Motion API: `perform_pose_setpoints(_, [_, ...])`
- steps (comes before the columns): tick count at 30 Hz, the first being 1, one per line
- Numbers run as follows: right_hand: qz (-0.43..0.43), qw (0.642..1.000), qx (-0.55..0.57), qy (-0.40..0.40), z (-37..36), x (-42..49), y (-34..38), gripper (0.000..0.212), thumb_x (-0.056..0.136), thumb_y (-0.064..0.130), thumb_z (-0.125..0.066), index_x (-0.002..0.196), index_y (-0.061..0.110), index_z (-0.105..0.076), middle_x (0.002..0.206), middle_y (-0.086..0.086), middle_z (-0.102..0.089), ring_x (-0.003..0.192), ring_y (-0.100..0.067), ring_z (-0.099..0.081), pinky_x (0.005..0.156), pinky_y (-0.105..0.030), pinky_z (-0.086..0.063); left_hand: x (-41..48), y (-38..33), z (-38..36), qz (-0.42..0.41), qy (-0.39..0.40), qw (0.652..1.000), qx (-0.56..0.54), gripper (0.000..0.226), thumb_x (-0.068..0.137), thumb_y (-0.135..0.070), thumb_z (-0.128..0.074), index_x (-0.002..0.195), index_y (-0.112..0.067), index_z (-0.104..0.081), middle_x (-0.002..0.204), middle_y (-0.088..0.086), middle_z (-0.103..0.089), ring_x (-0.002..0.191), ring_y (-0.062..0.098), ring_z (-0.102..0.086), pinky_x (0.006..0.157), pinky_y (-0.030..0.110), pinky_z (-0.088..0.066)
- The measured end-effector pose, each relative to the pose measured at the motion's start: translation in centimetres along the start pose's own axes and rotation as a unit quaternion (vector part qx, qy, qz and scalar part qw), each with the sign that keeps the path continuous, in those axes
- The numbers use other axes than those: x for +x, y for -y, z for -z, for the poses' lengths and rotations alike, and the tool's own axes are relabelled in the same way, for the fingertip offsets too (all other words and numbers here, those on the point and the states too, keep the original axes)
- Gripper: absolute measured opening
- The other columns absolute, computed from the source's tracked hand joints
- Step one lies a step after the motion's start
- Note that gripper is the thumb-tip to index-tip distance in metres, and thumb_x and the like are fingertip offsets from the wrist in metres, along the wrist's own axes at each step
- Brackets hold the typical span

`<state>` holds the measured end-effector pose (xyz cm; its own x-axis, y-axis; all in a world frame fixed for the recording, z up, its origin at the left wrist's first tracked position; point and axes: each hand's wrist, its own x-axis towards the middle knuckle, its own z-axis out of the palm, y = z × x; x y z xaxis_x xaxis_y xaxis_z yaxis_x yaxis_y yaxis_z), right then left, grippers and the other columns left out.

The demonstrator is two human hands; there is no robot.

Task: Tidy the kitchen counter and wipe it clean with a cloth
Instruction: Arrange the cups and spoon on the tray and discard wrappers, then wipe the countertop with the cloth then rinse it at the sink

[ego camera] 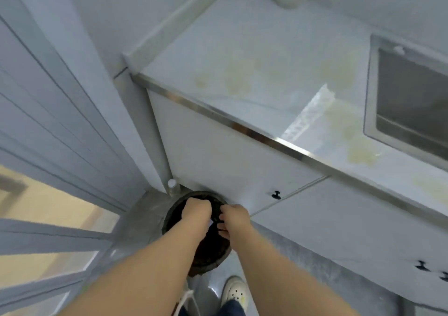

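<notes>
Both hands down at the floor bin, counter stains not wiped yet.
My shoe (234,291) sits just behind the bin (172,212), so a knock could tip it. Left hand (196,210) is curled knuckles-up in the bin mouth; can't tell what it holds. Right hand (234,218) pinches the bin's dark edge, and a hard tug could lift or topple it. White scrap (211,223) between the hands could fall onto the floor. Counter (254,56) is up right above the cabinet door (218,150), with yellow stains (238,78) left of the sink (371,85). No cloth in view.

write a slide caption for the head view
Left hand and right hand reach down to a dark round bin below the stained counter
</notes>
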<state>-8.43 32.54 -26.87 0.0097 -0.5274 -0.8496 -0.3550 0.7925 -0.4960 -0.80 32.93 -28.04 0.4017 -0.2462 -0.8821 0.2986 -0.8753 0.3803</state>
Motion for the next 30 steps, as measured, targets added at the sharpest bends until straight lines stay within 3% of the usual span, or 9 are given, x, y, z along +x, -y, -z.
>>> perform_pose_setpoints(2, [0.036,0.999,0.009,-0.009,0.7,-2.6,2.2,0.01,0.094,0.009,-0.043,0.094,0.006,-0.053,0.067,-0.005,-0.043,0.059,-0.016,-0.041,0.069,-0.032,-0.039,-2.2,-1.6,0.7,-0.062,0.008,0.998,0.009,0.023,0.095,-0.006,-0.042,0.108,0.004,-0.058,0.122,0.024,-0.057,0.111,0.034,-0.056,0.094,0.037,-0.049])
perform_pose_setpoints(4, [0.055,0.998,0.019,-0.006,1.7,-4.9,4.1,0.008,0.096,0.011,-0.042,0.093,0.007,-0.047,0.072,-0.006,-0.047,0.061,-0.017,-0.046,0.065,-0.031,-0.043,-4.8,-3.6,1.4,-0.111,0.015,0.994,0.004,0.032,0.096,-0.007,-0.041,0.122,0.006,-0.054,0.128,0.023,-0.055,0.118,0.036,-0.054,0.092,0.037,-0.048])
perform_pose_setpoints(7, [0.086,0.995,0.055,-0.001,3.3,-8.2,6.9,0.006,0.098,0.011,-0.04,0.096,0.007,-0.044,0.072,-0.006,-0.047,0.059,-0.016,-0.043,0.054,-0.026,-0.037,-8.5,-6.2,2.1,-0.152,0.005,0.988,0.02,0.031,0.096,-0.009,-0.042,0.121,0.006,-0.052,0.125,0.023,-0.055,0.111,0.034,-0.056,0.094,0.038,-0.047])
perform_pose_setpoints(10, [0.134,0.989,0.062,-0.017,4.6,-11.6,9.3,0.008,0.097,0.013,-0.041,0.103,0.008,-0.046,0.074,-0.006,-0.051,0.061,-0.016,-0.047,0.059,-0.027,-0.04,-12.7,-8.2,3.0,-0.189,0.016,0.982,-0.015,0.028,0.095,-0.011,-0.043,0.117,0.003,-0.054,0.116,0.022,-0.057,0.105,0.033,-0.055,0.094,0.039,-0.047])
perform_pose_setpoints(18, [0.241,0.96,0.123,-0.066,9.6,-19.7,14.8,0.01,0.094,0.009,-0.043,0.098,0.007,-0.051,0.073,-0.007,-0.055,0.058,-0.018,-0.051,0.062,-0.03,-0.043,-23.4,-13.9,3.2,-0.29,0.053,0.956,-0.011,0.009,0.094,-0.006,-0.044,0.1,-0.002,-0.049,0.084,0.012,-0.049,0.095,0.03,-0.053,0.084,0.039,-0.047])
perform_pose_setpoints(22, [0.282,0.944,0.143,-0.09,13.5,-23.1,15.8,0.019,0.095,0.011,-0.043,0.111,0.009,-0.053,0.076,-0.006,-0.056,0.063,-0.017,-0.053,0.062,-0.028,-0.045,-28.8,-15.4,1.7,-0.339,0.083,0.937,-0.004,0.021,0.095,-0.006,-0.044,0.113,0.0,-0.052,0.098,0.012,-0.053,0.107,0.028,-0.058,0.089,0.039,-0.048])
perform_pose_setpoints(26, [0.318,0.927,0.163,-0.113,18.2,-26.1,15.2,0.012,0.095,0.01,-0.044,0.104,0.009,-0.051,0.075,-0.006,-0.056,0.062,-0.018,-0.052,0.06,-0.027,-0.043,-33.7,-15.2,-0.7,-0.399,0.1,0.911,0.01,0.025,0.094,-0.008,-0.045,0.116,-0.002,-0.054,0.087,0.009,-0.055,0.091,0.023,-0.057,0.08,0.036,-0.049])
perform_pose_setpoints(30, [0.353,0.912,0.173,-0.12,23.0,-28.6,13.9,0.01,0.094,0.008,-0.044,0.101,0.008,-0.05,0.072,-0.006,-0.054,0.058,-0.018,-0.049,0.057,-0.026,-0.039,-38.4,-14.0,-4.1,-0.447,0.149,0.882,0.02,0.028,0.095,-0.007,-0.044,0.122,-0.002,-0.051,0.099,0.009,-0.056,0.089,0.019,-0.058,0.068,0.031,-0.047])
